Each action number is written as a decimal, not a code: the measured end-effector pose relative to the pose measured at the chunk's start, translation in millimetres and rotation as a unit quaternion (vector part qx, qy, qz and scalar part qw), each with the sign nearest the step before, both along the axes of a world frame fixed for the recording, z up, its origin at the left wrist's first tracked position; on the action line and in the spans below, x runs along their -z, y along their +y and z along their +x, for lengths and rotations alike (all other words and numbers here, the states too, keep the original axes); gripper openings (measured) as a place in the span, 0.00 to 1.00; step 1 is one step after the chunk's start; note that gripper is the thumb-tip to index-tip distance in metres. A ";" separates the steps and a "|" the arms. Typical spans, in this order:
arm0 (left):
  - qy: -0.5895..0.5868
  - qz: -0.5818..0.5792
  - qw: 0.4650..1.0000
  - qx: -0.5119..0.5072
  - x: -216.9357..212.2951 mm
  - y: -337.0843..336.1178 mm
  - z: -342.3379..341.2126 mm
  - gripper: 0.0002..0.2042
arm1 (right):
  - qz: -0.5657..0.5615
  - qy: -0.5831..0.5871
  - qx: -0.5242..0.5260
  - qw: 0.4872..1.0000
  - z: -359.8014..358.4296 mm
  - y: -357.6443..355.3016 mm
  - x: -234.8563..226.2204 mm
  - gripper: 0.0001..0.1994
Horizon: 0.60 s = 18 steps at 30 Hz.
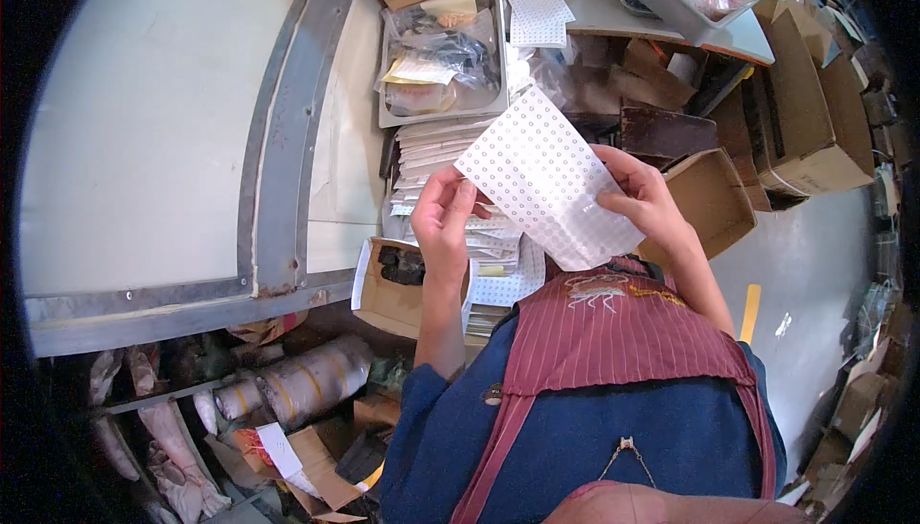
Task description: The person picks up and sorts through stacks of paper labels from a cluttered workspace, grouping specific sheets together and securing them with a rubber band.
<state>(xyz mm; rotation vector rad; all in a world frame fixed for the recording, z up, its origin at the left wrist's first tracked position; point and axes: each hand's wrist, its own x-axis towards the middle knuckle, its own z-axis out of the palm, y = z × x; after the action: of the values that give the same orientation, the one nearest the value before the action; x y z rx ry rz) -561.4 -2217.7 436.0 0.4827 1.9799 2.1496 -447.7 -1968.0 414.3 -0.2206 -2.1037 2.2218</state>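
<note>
A white sticker sheet (pixel 541 164) is held up in front of my chest, tilted, with rows of small dark ring marks. Its lower part is glossy and shows pale blank rounds. My right hand (pixel 644 200) grips the sheet's right edge, thumb on top and fingers behind. At the left corner, my left hand (pixel 446 217) has its thumb and fingers closed on the edge. Below the sheet lie stacks of similar paper sheets (pixel 436 155), partly hidden by my left hand and the sheet.
A grey tray (pixel 500 54) of plastic bags stands beyond the stacks, beside loose printed sheets (pixel 537 8). An open carton (pixel 383 305) with dark pieces sits left of my forearm. Cardboard boxes (pixel 815 131) stand at right. A metal-edged white panel (pixel 172 140) fills the left; wrapped rolls (pixel 297 385) lie below it.
</note>
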 end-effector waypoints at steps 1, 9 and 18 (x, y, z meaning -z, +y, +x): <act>-0.007 -0.001 1.000 0.006 -2.1 -1.6 -1.5 0.09 | -0.003 0.000 -0.001 1.000 0.1 0.8 -1.0 0.31; -0.003 -0.031 0.999 0.028 -1.4 -3.5 -6.2 0.06 | 0.013 -0.004 0.013 1.000 3.0 3.4 4.1 0.31; 0.006 -0.024 0.999 0.024 7.8 -8.8 -9.1 0.05 | 0.030 -0.020 0.003 0.999 5.0 3.4 -5.4 0.29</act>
<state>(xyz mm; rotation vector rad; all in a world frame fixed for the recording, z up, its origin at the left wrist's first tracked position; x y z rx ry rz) -570.5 -2226.5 428.2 0.5323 2.0005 2.0701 -442.6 -1964.6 419.7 -0.2683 -2.1833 2.1657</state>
